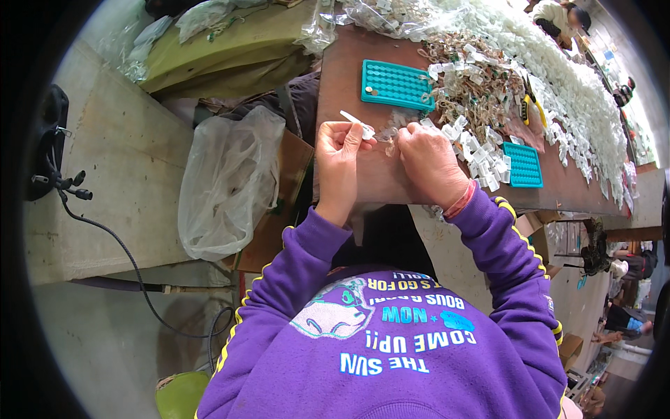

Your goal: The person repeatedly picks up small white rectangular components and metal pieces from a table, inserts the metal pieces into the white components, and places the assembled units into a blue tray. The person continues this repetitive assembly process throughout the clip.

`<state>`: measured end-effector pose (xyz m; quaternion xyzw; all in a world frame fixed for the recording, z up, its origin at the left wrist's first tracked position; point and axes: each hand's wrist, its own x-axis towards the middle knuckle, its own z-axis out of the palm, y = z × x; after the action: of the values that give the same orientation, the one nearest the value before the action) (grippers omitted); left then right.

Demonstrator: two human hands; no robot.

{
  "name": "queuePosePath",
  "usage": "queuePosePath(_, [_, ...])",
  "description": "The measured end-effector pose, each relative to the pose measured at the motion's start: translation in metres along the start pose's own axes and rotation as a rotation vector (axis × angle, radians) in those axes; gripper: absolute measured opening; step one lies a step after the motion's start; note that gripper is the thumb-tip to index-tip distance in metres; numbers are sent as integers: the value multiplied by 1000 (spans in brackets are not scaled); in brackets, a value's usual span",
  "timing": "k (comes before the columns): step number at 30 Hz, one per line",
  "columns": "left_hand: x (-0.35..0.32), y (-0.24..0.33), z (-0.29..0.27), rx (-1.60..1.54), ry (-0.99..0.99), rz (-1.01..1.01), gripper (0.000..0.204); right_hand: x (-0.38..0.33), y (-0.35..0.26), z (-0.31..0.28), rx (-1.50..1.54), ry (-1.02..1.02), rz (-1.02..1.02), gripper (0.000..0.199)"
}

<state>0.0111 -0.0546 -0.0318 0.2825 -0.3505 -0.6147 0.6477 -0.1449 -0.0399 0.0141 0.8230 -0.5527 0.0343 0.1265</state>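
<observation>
My left hand (338, 157) is closed at the near part of the brown table, thumb and forefinger pinching a small white plastic piece (352, 119) that has a narrow end pointing up and left. To its right, my right hand (434, 159) has its fingers bunched together over the tabletop. What those fingers hold is hidden. Between the hands lies a bit of clear plastic (388, 135). Just beyond sits a teal tray (398, 84) with rows of small hollows and a couple of tiny round pieces in its left part.
Right of my hands spreads a heap of clear plastic pieces and corded strands (474, 91). Yellow-handled pliers (534, 108) lie on it, with a second teal tray (523, 166) nearer. A large white pile (558, 98) runs behind. A clear bag (227, 185) hangs at left.
</observation>
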Motion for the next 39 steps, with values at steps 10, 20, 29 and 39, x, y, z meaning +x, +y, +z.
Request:
queuePosePath(10, [-1, 4, 2, -64, -9, -38, 12, 2, 20, -24, 887, 276, 314, 8])
queuePosePath(20, [-3, 4, 5, -41, -12, -21, 15, -13, -40, -29, 1216, 210, 401, 7])
queuePosePath(29, [-4, 1, 4, -14, -26, 4, 17, -6, -41, -16, 1275, 214, 470, 13])
queuePosePath(39, [-7, 1, 6, 43, -28, 42, 15, -4, -41, -18, 1373, 124, 501, 12])
